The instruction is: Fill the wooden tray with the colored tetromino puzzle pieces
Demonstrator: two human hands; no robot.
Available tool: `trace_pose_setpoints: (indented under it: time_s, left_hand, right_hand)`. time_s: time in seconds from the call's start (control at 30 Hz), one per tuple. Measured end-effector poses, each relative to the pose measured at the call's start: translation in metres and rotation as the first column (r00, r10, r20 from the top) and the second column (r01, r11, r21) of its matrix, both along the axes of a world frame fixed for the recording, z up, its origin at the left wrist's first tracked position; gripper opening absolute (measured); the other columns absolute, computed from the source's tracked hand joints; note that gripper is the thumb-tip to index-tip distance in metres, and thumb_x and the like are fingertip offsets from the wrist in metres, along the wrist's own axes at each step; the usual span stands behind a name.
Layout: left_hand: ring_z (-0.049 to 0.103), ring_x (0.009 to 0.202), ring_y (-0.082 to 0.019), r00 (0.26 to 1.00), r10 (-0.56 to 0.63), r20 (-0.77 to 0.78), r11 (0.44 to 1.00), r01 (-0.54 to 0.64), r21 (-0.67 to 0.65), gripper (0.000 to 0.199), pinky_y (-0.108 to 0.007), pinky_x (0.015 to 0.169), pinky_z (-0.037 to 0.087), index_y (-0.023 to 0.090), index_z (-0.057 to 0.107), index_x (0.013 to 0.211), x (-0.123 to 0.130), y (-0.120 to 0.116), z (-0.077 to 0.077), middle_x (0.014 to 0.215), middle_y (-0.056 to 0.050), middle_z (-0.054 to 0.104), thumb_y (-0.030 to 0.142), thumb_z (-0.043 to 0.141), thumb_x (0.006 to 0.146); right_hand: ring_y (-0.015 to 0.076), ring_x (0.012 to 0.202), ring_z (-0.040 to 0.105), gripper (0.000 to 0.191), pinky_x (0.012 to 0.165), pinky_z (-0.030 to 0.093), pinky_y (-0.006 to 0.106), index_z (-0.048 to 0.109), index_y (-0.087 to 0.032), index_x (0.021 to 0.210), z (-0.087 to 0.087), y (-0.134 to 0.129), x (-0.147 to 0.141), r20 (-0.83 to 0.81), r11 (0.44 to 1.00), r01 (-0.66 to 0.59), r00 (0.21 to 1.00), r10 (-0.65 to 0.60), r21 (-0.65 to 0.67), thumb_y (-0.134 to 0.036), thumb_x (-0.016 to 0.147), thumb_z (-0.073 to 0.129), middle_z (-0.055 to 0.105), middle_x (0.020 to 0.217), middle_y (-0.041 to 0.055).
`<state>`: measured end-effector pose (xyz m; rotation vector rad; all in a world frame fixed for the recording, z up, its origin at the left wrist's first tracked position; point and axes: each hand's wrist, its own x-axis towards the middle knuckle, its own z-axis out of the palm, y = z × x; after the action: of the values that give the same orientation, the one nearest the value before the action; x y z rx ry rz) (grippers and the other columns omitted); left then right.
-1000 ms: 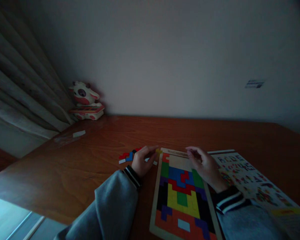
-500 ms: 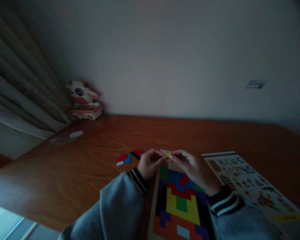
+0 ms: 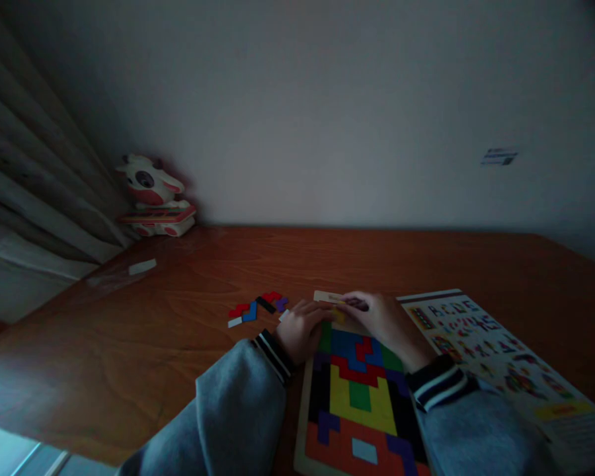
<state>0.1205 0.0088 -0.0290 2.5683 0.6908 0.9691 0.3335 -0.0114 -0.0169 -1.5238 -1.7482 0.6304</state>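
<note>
A wooden puzzle board lies before me, filled over much of its surface with coloured block pieces. Above its far end is a small yellow puzzle piece, slightly blurred. My right hand pinches this piece from the right, thumb and forefinger closed. From the left, my left hand has its fingers together, with the tips at the piece's left end; its thumb is hidden. Bare wood shows at the board's far end around the fingers. A white piece lies partly behind the left hand.
Several loose pieces, among them a blue piece and a black piece, lie left of the board. A printed pattern sheet lies at the right. A cow toy stands at the back left, near a curtain.
Both hands have lowered the yellow piece toward the board's far end. The left hand has turned with its back upward. The view has shifted slightly, and more loose pieces show.
</note>
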Motion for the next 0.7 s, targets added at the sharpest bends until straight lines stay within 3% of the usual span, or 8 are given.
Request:
trace_pose_setpoints:
  time_s: [0.13, 0.27, 0.4, 0.53, 0.7]
  left_hand:
    - [0.064, 0.106, -0.021, 0.996, -0.02, -0.083, 0.998, 0.024, 0.053, 0.033, -0.037, 0.093, 0.052, 0.016, 0.065, 0.107, 0.0, -0.001, -0.004, 0.115, -0.009, 0.069, 0.005, 0.044, 0.084]
    - [0.064, 0.106, -0.021, 0.989, -0.018, -0.145, 0.995, 0.032, 0.097, 0.032, -0.037, 0.094, 0.053, 0.016, 0.065, 0.107, -0.001, -0.002, -0.003, 0.114, -0.009, 0.07, 0.007, 0.044, 0.085]
    - [0.064, 0.106, -0.022, 0.984, -0.006, -0.178, 0.992, 0.027, 0.121, 0.031, -0.038, 0.093, 0.054, 0.014, 0.064, 0.107, -0.002, -0.003, 0.0, 0.113, -0.01, 0.07, 0.007, 0.045, 0.084]
    - [0.064, 0.105, -0.024, 0.979, 0.006, -0.202, 0.993, 0.018, 0.114, 0.032, -0.04, 0.092, 0.055, 0.013, 0.063, 0.108, -0.004, -0.004, 0.002, 0.113, -0.011, 0.069, 0.006, 0.046, 0.081]
    - [0.066, 0.101, -0.024, 0.975, 0.027, -0.218, 0.993, -0.001, 0.119, 0.033, -0.039, 0.09, 0.056, 0.015, 0.062, 0.108, -0.004, -0.004, 0.003, 0.112, -0.012, 0.069, 0.006, 0.047, 0.081]
  right_hand:
    - [0.0224, 0.083, 0.072, 0.015, 0.077, 0.055, 0.035, 0.072, -0.025, 0.092, -0.006, 0.003, -0.009, 0.069, 0.998, 0.032, 0.997, -0.035, 0.048, -0.036, 0.083, 0.066, 0.075, 0.093, 0.006]
    - [0.0229, 0.077, 0.07, 0.019, 0.072, 0.054, 0.036, 0.07, -0.023, 0.091, -0.011, 0.004, -0.011, 0.117, 0.996, 0.056, 0.991, -0.063, 0.063, -0.04, 0.085, 0.064, 0.074, 0.082, 0.0056]
    - [0.0194, 0.087, 0.07, 0.017, 0.081, 0.053, 0.032, 0.072, -0.025, 0.092, 0.0, -0.005, -0.004, 0.139, 0.996, -0.061, 0.989, 0.053, 0.059, -0.035, 0.09, 0.059, 0.075, 0.093, 0.0037]
    - [0.0207, 0.093, 0.068, 0.019, 0.085, 0.052, 0.037, 0.074, -0.028, 0.101, 0.01, -0.016, 0.004, 0.248, 0.983, -0.173, 0.957, 0.151, 0.068, -0.032, 0.092, 0.057, 0.072, 0.1, 0.0046]
    - [0.0204, 0.089, 0.066, 0.023, 0.082, 0.053, 0.038, 0.073, -0.031, 0.107, 0.002, -0.016, 0.005, 0.279, 0.97, -0.215, 0.944, 0.176, 0.114, -0.032, 0.093, 0.055, 0.068, 0.098, 0.005]
